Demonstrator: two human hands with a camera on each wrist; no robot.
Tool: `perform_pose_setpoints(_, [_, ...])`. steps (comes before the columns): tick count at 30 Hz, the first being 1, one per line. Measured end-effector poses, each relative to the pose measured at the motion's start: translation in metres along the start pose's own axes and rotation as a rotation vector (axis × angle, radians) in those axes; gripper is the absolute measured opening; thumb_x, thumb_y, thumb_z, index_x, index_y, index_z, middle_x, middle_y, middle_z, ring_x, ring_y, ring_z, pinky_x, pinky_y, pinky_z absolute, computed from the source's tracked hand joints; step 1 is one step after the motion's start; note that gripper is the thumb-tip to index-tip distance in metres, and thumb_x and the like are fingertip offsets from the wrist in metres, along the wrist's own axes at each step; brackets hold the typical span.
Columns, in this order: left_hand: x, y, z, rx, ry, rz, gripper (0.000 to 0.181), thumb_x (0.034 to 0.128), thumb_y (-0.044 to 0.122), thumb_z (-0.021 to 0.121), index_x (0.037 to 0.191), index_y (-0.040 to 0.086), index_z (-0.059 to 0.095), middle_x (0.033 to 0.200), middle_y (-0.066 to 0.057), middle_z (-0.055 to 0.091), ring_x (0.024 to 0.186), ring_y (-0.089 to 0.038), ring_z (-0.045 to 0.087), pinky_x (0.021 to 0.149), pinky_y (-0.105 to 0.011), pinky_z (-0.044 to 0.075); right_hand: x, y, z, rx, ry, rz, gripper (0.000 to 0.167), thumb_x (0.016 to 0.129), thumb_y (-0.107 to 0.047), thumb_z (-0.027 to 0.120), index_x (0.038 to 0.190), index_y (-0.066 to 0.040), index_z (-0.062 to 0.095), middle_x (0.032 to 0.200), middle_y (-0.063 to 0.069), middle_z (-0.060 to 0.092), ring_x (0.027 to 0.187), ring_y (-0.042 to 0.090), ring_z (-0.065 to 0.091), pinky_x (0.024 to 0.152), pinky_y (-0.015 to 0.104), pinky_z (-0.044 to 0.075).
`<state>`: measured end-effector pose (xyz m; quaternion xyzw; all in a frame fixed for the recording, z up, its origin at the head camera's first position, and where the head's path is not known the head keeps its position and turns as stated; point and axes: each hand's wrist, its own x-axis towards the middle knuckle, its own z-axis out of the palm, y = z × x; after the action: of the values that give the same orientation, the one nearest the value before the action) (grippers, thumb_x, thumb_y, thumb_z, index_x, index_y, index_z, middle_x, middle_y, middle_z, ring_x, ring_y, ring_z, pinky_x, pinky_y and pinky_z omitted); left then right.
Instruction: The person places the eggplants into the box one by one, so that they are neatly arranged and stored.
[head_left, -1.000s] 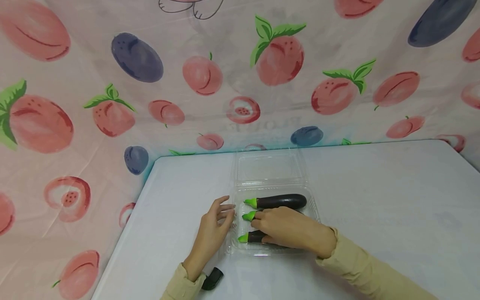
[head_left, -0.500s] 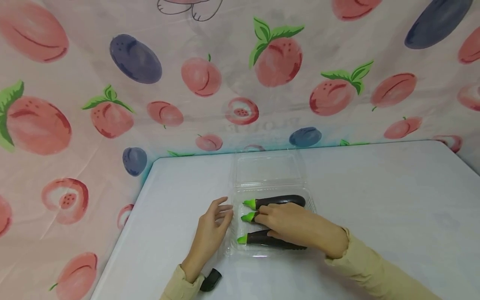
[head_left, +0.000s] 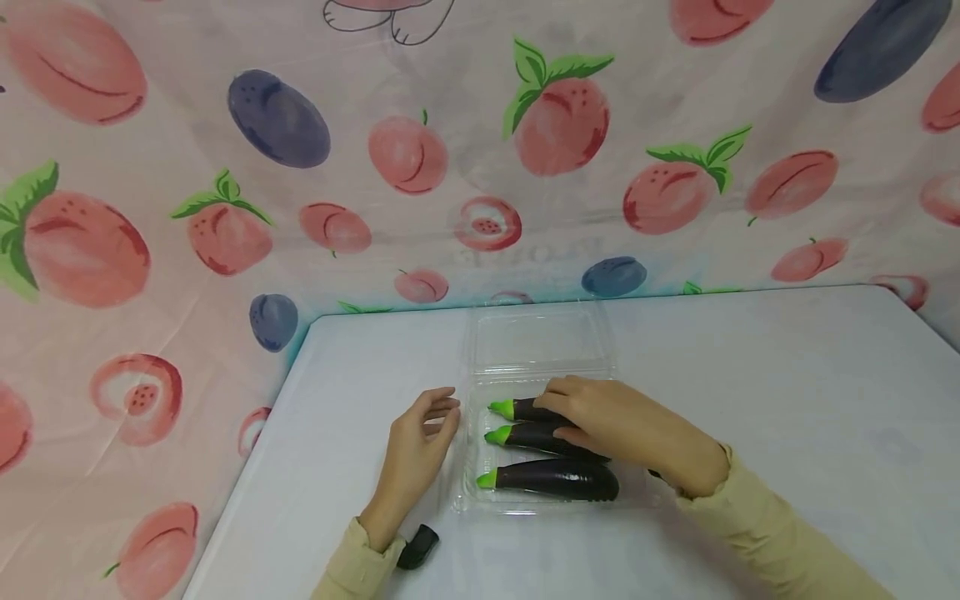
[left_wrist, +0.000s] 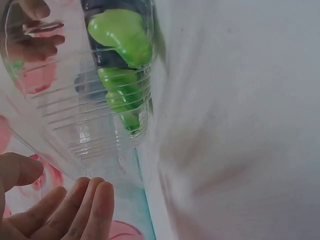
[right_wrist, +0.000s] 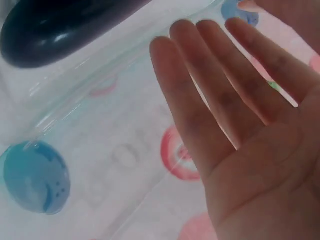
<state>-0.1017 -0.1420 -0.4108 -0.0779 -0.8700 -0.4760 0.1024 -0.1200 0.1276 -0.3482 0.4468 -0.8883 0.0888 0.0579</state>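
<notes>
Three dark eggplants with green stems lie side by side in a clear plastic container: front, middle and back. Over the back and middle ones lies my right hand, partly covering both. Its fingers look straight and separate in the right wrist view, where the hand is beside a dark eggplant. My left hand is at the container's left side, fingers relaxed. In the left wrist view its fingertips are near the clear wall; contact is unclear.
The container's clear lid lies folded back toward the fruit-patterned cloth behind the white table. A small black object is beside the left sleeve, and part of something dark shows under my right wrist.
My right hand has moved back and to the right, from the middle and front eggplants to the back one, uncovering the front eggplant. My left hand has shifted slightly left.
</notes>
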Motion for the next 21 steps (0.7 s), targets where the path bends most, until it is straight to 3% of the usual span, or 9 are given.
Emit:
perform_pose_setpoints(11, [0.013, -0.001, -0.003, -0.005, 0.014, 0.004, 0.03, 0.098, 0.014, 0.063, 0.126, 0.002, 0.062, 0.112, -0.012, 0.07, 0.101, -0.021, 0.069, 0.085, -0.036, 0.059, -0.008, 0.018, -0.004, 0.0, 0.121, 0.135, 0.039, 0.082, -0.018, 0.082, 0.117, -0.005, 0.068, 0.112, 0.008, 0.066, 0.096, 0.02, 0.068, 0.077, 0.033, 0.06])
perform_pose_setpoints(17, [0.02, -0.001, -0.005, -0.029, 0.031, 0.017, 0.029, 0.098, 0.012, 0.062, 0.125, 0.001, 0.062, 0.114, -0.014, 0.07, 0.102, -0.023, 0.069, 0.086, -0.038, 0.059, -0.013, 0.029, -0.003, -0.003, 0.169, 0.153, 0.041, 0.082, -0.018, 0.082, 0.118, -0.004, 0.067, 0.113, 0.009, 0.063, 0.092, 0.019, 0.068, 0.072, 0.031, 0.059])
perform_pose_setpoints(21, [0.024, -0.001, -0.005, -0.03, 0.033, 0.019, 0.03, 0.0977, 0.014, 0.063, 0.126, 0.003, 0.062, 0.117, -0.015, 0.069, 0.103, -0.022, 0.069, 0.087, -0.039, 0.059, -0.015, 0.036, 0.0, -0.006, 0.187, 0.174, 0.042, 0.083, -0.017, 0.082, 0.119, -0.003, 0.067, 0.114, 0.011, 0.063, 0.097, 0.022, 0.067, 0.074, 0.034, 0.06])
